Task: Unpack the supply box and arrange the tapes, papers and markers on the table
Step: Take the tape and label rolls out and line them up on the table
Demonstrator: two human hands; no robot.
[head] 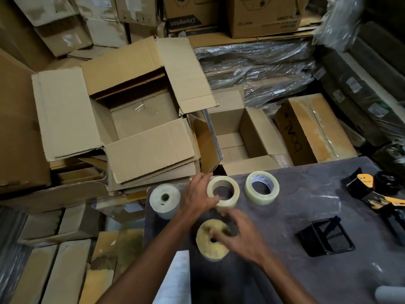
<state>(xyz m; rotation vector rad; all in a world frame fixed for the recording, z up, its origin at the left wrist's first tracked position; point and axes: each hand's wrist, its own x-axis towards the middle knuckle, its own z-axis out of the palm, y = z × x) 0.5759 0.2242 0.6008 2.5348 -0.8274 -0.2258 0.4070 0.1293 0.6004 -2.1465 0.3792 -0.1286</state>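
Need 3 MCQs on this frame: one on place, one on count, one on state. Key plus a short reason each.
1. Where is the black mesh holder?
A. on the table, right of the hands
B. inside an open box
C. on the floor

2. How many rolls lie on the table?
A. two
B. four
C. six

3. What is the left hand doing?
A. hanging idle
B. holding the middle far tape roll
C. lifting the dispenser

Key: 1 A, it stands on the dark tabletop; 2 B, the white roll, the held roll, the clear roll and the yellowish roll under the right hand; 3 B, its thumb is hooked in the core.
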